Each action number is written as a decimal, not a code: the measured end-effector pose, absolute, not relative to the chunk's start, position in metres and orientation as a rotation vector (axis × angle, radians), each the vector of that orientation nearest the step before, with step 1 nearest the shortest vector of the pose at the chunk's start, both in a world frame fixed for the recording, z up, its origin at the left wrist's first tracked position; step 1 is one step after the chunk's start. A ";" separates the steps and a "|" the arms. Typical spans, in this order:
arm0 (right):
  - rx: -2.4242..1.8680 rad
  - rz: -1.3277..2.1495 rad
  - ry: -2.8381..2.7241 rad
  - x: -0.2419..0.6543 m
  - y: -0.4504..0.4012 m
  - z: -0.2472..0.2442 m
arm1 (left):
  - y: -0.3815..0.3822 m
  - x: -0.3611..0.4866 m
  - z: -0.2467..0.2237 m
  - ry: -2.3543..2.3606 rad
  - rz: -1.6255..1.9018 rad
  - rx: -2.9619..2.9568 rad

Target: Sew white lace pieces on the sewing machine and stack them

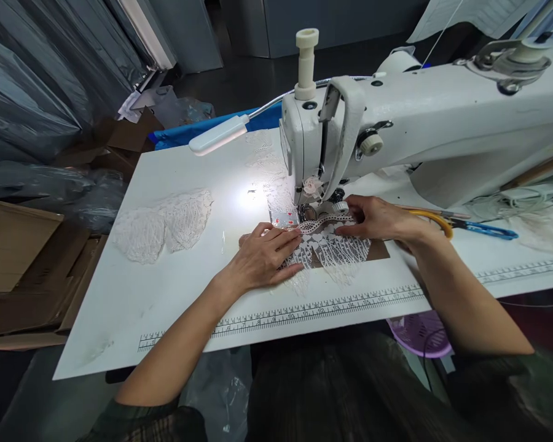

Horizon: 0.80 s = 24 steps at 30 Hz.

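White lace (338,255) lies under the needle area of a white sewing machine (405,113), with a narrow dotted trim (320,222) along its upper edge. My left hand (267,255) rests flat on the lace's left part, fingers spread and pointing right. On the right, my right hand (373,218) pinches the trim and lace edge between thumb and fingers, close to the presser foot. The needle tip itself is hard to make out. Another lace piece (163,224) lies on the table's left, and more lace (267,162) stretches behind the machine head.
A lit lamp (219,135) hangs over the white table (120,319). Yellow-handled scissors (431,221) and a blue-handled tool (491,229) lie beside my right forearm. A printed ruler (317,310) runs along the front edge. Cardboard boxes (18,245) stand left; a purple basket (421,334) is below.
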State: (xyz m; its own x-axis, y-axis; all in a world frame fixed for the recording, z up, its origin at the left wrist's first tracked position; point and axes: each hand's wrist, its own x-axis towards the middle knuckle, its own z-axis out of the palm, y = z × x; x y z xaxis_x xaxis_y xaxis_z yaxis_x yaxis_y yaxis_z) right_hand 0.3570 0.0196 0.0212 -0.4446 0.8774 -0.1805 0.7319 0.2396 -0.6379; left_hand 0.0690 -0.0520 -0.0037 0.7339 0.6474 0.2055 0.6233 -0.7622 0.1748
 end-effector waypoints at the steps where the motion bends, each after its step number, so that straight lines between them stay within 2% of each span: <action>1: -1.498 1.058 -2.254 0.358 0.019 0.021 | -0.052 0.069 -0.004 1.047 0.391 2.842; 5: -1.322 1.492 -2.026 0.349 0.013 0.023 | -0.055 0.069 0.002 1.124 0.547 2.701; 8: -1.271 1.721 -1.830 0.325 0.003 0.025 | -0.060 0.067 0.011 1.238 0.759 2.274; 11: -1.162 1.912 -1.594 0.299 -0.008 0.026 | -0.064 0.066 0.018 1.202 0.752 1.801; 14: -0.965 2.042 -1.521 0.289 -0.013 0.023 | -0.066 0.065 0.019 1.297 0.698 1.582; 16: -0.997 1.911 -1.625 0.294 -0.012 0.018 | -0.066 0.064 0.019 1.389 0.668 1.531; 20: -1.240 1.242 -2.054 0.314 -0.013 0.010 | -0.065 0.053 0.024 1.441 0.554 1.538; 24: -0.967 0.763 -2.417 0.322 -0.020 0.005 | -0.060 0.042 0.029 1.460 0.516 1.546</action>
